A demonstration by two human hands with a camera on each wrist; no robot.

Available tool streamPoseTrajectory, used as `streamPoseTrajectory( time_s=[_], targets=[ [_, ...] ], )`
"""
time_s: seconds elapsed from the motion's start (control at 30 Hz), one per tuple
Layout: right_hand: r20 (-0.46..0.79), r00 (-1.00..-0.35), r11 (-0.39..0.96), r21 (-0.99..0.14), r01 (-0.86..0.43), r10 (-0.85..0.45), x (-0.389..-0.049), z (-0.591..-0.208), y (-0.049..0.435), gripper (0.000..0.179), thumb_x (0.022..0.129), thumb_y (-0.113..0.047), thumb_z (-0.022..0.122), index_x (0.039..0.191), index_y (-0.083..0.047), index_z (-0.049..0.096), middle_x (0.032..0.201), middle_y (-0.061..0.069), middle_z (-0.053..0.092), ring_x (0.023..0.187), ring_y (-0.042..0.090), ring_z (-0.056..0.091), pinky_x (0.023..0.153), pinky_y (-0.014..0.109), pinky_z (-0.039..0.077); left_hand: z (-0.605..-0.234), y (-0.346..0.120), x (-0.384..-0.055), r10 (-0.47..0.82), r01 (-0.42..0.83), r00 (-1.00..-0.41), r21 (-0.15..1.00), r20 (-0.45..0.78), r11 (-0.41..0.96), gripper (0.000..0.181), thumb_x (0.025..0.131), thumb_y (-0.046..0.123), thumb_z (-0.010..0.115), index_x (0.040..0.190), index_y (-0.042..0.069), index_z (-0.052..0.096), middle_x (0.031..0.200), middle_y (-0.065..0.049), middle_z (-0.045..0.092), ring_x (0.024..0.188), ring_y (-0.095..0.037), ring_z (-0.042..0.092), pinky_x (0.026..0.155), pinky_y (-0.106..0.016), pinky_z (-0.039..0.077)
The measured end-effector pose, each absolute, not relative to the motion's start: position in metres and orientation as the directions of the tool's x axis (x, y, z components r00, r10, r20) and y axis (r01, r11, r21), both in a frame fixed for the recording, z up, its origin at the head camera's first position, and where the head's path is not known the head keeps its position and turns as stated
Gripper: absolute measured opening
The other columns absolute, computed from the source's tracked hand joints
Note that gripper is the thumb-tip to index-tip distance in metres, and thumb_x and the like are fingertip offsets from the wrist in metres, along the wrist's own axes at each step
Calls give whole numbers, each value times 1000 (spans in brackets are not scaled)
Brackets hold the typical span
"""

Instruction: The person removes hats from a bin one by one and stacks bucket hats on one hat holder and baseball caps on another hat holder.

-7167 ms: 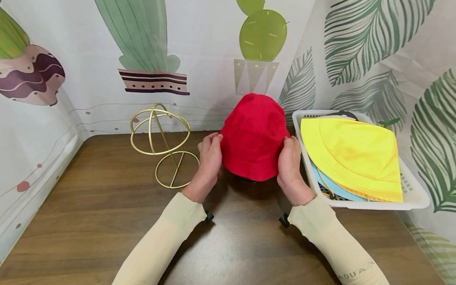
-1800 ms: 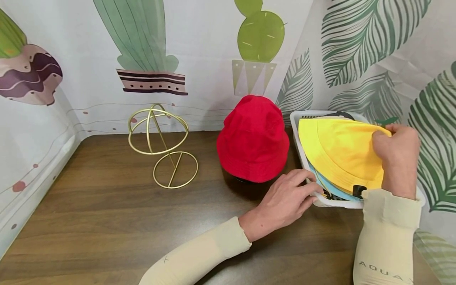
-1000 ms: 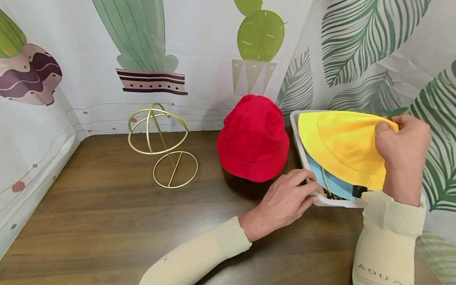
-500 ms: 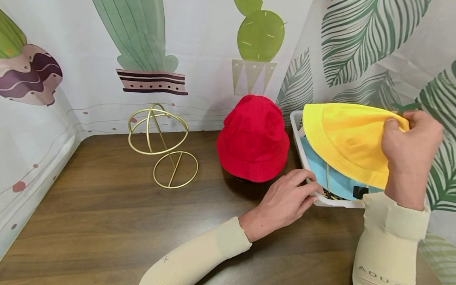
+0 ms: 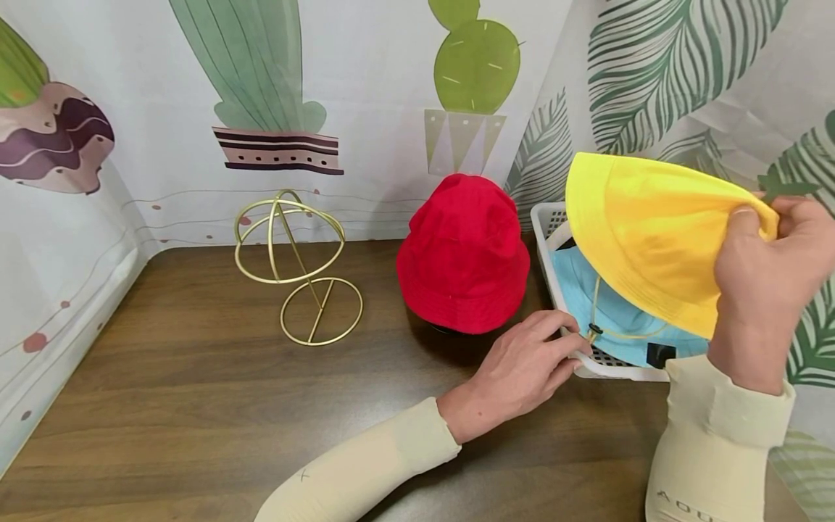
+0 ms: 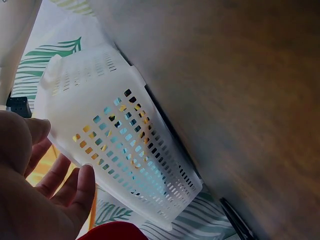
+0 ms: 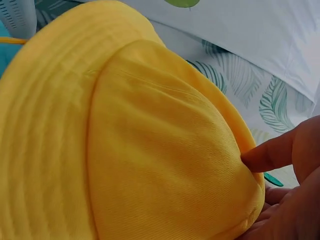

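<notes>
My right hand (image 5: 773, 283) pinches the crown of a yellow bucket hat (image 5: 659, 232), raised and tilted over the white basket (image 5: 554, 283). A green leaf-like tab sticks out at the hat's top. The right wrist view shows thumb and fingers on the yellow cloth (image 7: 160, 150). My left hand (image 5: 522, 362) holds the basket's near-left corner by its rim, also seen in the left wrist view. Inside the basket lies a light blue hat (image 5: 613, 312) with a cord, a dark toggle and a black patch. Part of it is hidden by the yellow hat and right hand.
A red bucket hat (image 5: 463, 254) stands upright left of the basket, something dark under its brim. Farther left is a gold wire hat stand (image 5: 290, 239) with nothing on it. Printed cloth (image 5: 378, 94) hangs behind the wooden table (image 5: 196, 406).
Both hands have left the red hat. My left hand has come to the basket rim. My right hand has lifted the yellow hat up and rightward, uncovering more of the blue hat.
</notes>
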State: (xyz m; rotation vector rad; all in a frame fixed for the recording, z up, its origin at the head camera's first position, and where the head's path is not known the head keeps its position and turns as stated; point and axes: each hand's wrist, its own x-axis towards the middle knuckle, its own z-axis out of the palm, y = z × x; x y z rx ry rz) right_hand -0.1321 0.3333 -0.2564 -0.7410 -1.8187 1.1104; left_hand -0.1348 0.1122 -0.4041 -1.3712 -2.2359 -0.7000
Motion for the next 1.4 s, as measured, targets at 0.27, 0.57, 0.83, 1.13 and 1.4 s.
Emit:
streamPoseTrajectory(
  time_s=[0.27, 0.57, 0.83, 1.13, 1.4],
  targets=[
    [316, -444, 345, -939, -16, 839, -127, -246, 323, 14, 109, -16, 51, 119, -23, 58, 128, -11, 60, 106, 0, 57, 103, 24, 48, -403, 112, -135, 688, 903, -416, 183, 594, 388, 15, 104, 26, 69, 116, 25, 77, 122, 8, 59, 122, -8, 55, 103, -12, 43],
    [347, -434, 308, -938, -160, 831, -124, -244, 316, 12, 105, -11, 57, 110, -19, 63, 124, -4, 65, 107, 6, 62, 97, 25, 49, -402, 112, -134, 689, 903, -419, 188, 591, 387, 14, 104, 26, 70, 116, 26, 77, 122, 9, 58, 124, -8, 55, 104, -11, 43],
    [340, -451, 243, -935, -260, 825, -118, -240, 307, 13, 105, -9, 58, 116, -14, 62, 126, 0, 65, 107, 11, 63, 101, 27, 49, -402, 111, -135, 697, 908, -410, 189, 588, 375, 15, 103, 25, 70, 116, 26, 77, 123, 8, 59, 125, -8, 55, 104, -12, 44],
    [402, -425, 249, -895, -370, 811, -113, -237, 294, 11, 100, -3, 61, 101, -13, 64, 116, 5, 70, 98, 15, 65, 92, 27, 51, -403, 112, -137, 695, 910, -405, 192, 594, 366, 13, 103, 25, 70, 114, 26, 77, 124, 8, 60, 126, -10, 56, 105, -12, 43],
    [429, -428, 280, -887, -367, 796, -110, -236, 285, 9, 101, -4, 63, 102, -11, 68, 119, 6, 71, 98, 16, 66, 91, 29, 52, -405, 112, -138, 688, 913, -403, 217, 603, 345, 13, 103, 23, 71, 114, 25, 77, 121, 7, 61, 124, -13, 57, 104, -14, 44]
  ],
)
